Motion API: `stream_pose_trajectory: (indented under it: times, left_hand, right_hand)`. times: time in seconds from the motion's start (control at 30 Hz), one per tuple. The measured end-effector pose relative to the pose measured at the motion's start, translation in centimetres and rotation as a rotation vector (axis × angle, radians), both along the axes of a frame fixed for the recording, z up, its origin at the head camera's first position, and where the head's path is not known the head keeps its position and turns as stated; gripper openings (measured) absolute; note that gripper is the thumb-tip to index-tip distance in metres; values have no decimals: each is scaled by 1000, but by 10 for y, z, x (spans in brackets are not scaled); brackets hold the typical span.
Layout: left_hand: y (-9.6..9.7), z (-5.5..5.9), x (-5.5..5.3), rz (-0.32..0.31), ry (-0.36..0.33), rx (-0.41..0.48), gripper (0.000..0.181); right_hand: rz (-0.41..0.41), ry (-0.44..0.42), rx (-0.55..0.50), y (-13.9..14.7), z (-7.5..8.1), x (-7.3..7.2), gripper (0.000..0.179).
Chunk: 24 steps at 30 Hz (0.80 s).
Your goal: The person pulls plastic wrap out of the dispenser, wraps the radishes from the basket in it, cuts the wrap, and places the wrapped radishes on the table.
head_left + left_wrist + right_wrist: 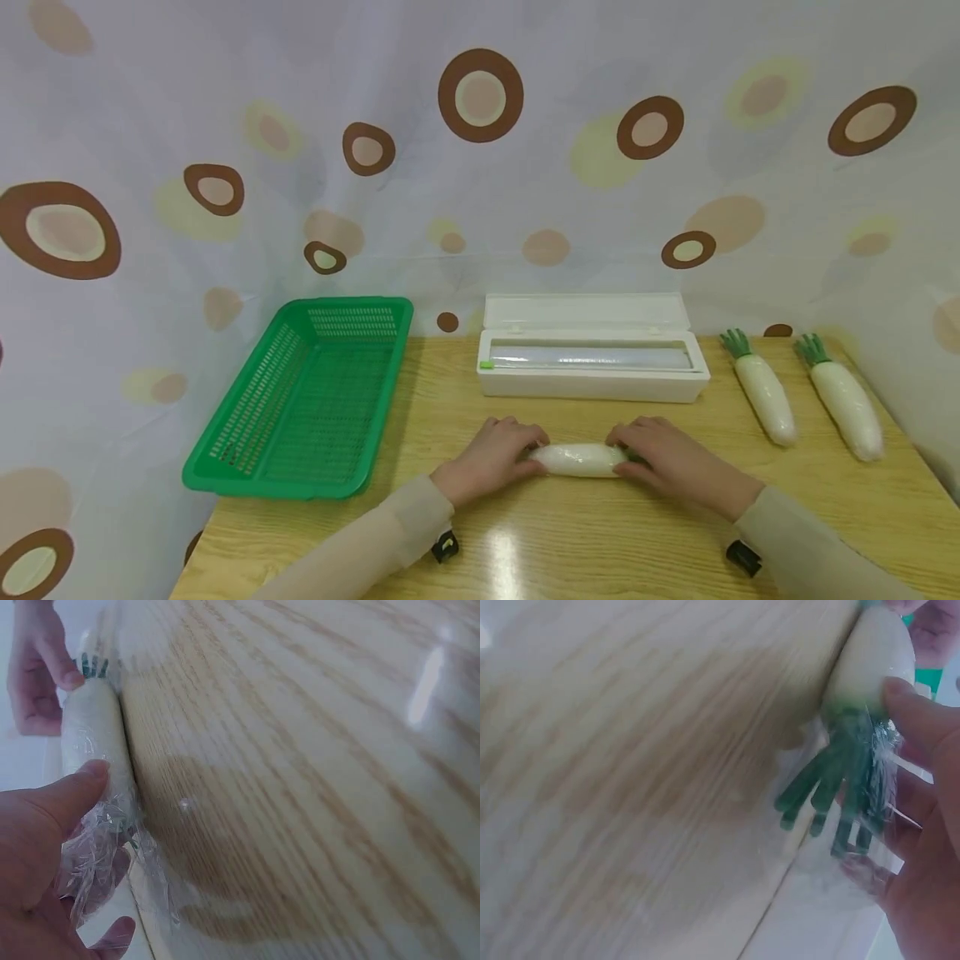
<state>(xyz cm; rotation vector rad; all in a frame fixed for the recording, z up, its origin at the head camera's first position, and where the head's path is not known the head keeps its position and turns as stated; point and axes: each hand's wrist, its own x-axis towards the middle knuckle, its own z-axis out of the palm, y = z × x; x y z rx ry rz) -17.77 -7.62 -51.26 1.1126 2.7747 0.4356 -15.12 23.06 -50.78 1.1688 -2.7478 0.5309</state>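
Observation:
A white radish with short green stems lies crosswise on the table. Clear plastic wrap surrounds it, with loose film bunched past both ends. My left hand grips the root end, its thumb on top of the wrapped radish and the fingers behind, partly under film. At the stem end my right hand holds it the same way, thumb against the white body near the stems. Just behind the radish stands a white wrap dispenser with its lid raised and a film roll inside.
On the left of the wooden table is a green plastic basket with nothing in it. Two more radishes, a nearer-in one and an outer one, lie at the right. A patterned curtain hangs behind.

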Motion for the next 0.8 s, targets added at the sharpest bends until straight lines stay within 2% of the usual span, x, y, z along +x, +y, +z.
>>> stream_pose_trajectory:
  times: [0.1, 0.3, 0.6, 0.8]
  left_hand:
    - [-1, 0, -2, 19, -35, 37, 34]
    - [-3, -2, -7, 34, -22, 31, 36]
    - [-3, -4, -14, 1, -9, -38, 41]
    - [-2, -1, -15, 20, -33, -31, 40]
  right_hand:
    - [-11, 9, 9, 1, 2, -1, 28]
    - [-33, 24, 93, -1, 5, -4, 47]
    - [-11, 25, 95, -3, 2, -11, 46]
    - [2, 12, 70, 1, 0, -17, 44]
